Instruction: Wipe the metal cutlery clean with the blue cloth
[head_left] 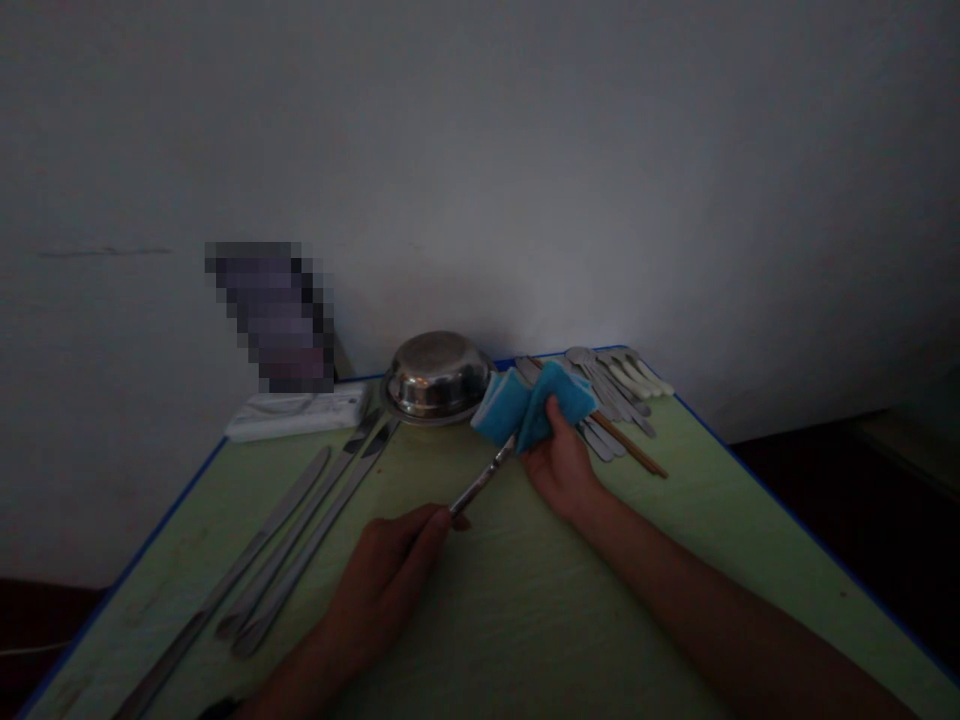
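Utensil — slim, shiny metal — slants across the centre of the frame, its near end gripped in the left hand's curled fingers. The right hand, right of centre, clasps a soft, folded blue cloth against the far end. At left lie 3 long, flat metal pieces; at centre, an upturned round bowl.

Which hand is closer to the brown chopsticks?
Right. The right hand, holding a blue cloth, is just left of the chopsticks; the left hand, gripping a metal utensil, is farther left and nearer the camera.
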